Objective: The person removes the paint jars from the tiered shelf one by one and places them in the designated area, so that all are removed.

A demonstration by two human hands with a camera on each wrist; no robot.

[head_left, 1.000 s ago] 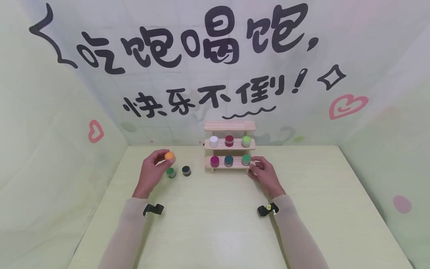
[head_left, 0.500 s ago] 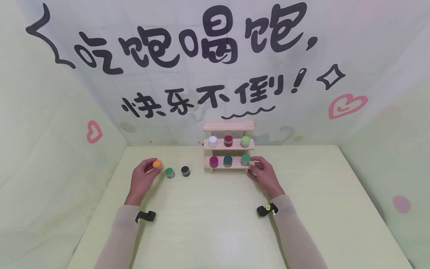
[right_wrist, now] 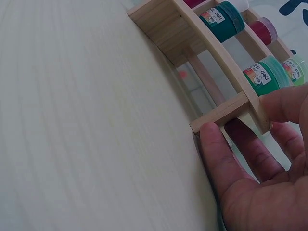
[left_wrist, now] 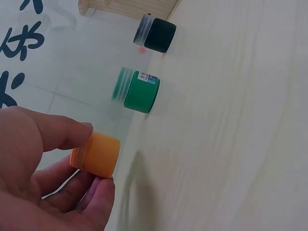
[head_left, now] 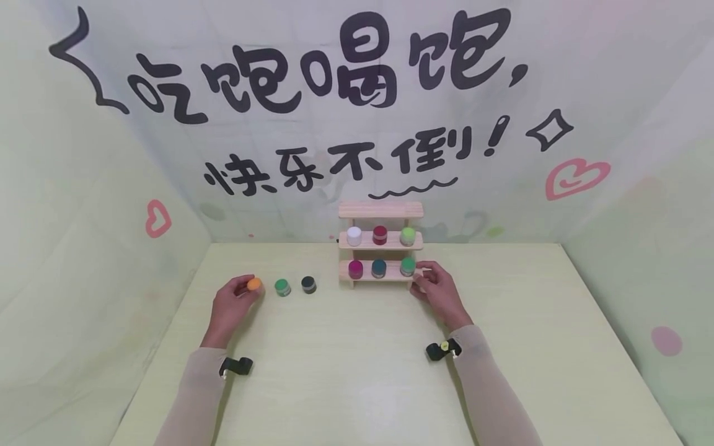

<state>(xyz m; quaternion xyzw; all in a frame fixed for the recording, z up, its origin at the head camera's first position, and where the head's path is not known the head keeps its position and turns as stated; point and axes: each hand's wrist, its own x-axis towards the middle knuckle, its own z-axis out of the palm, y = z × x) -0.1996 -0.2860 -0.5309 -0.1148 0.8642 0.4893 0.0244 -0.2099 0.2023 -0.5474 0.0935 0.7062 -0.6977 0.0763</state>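
Observation:
My left hand pinches a small orange paint jar between thumb and fingers at the left of the table; whether it touches the tabletop I cannot tell. To its right stand a green paint jar and a black paint jar, apart from each other. My right hand grips the right end of the three-tier wooden rack, fingers around its front leg and lowest shelf. On that shelf sit a magenta jar, a teal jar and a green jar.
White, dark red and light green jars stand on the rack's middle shelf. The top shelf is bare wood. A printed cloth backdrop rises behind the pale table.
My left hand has moved left and toward me with the orange paint jar, from above the green jar to its left side. My right hand has stayed on the rack.

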